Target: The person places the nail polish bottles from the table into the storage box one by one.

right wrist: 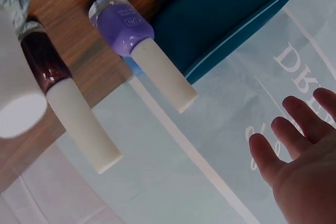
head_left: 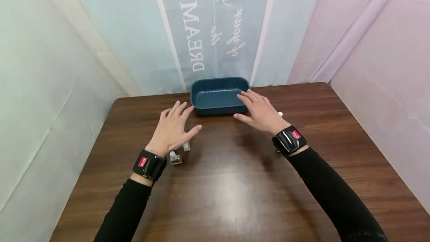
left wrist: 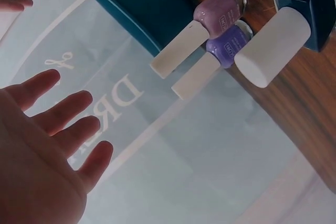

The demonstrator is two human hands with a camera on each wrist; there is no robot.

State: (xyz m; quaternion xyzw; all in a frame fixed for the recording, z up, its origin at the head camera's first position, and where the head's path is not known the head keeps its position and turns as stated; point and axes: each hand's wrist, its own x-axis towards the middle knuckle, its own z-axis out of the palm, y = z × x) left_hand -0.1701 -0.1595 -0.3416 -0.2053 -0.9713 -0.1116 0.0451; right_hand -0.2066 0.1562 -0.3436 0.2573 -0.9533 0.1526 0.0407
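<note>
My left hand [head_left: 169, 128], fingers spread, hovers over the table's left part, holding nothing. In the left wrist view, a mauve nail polish bottle [left wrist: 218, 17], a violet one [left wrist: 231, 45] and a dark blue one [left wrist: 317, 3] stand near it, all white-capped. My right hand [head_left: 260, 113] reaches across the right end of a dark teal bin [head_left: 218, 111], fingers extended and holding nothing. Beside it, the right wrist view has a purple nail polish bottle [right wrist: 123, 27] and a dark red one [right wrist: 44, 61]. From the head, both hands and wrists hide most bottles.
A clear-glass bottle with a white cap [head_left: 175, 158] stands by the left wrist. Past the right hand a white cap [head_left: 280, 114] peeks out. Behind the brown wooden table [head_left: 228, 182] hangs a printed curtain [head_left: 215, 29]; pale cloth walls flank it.
</note>
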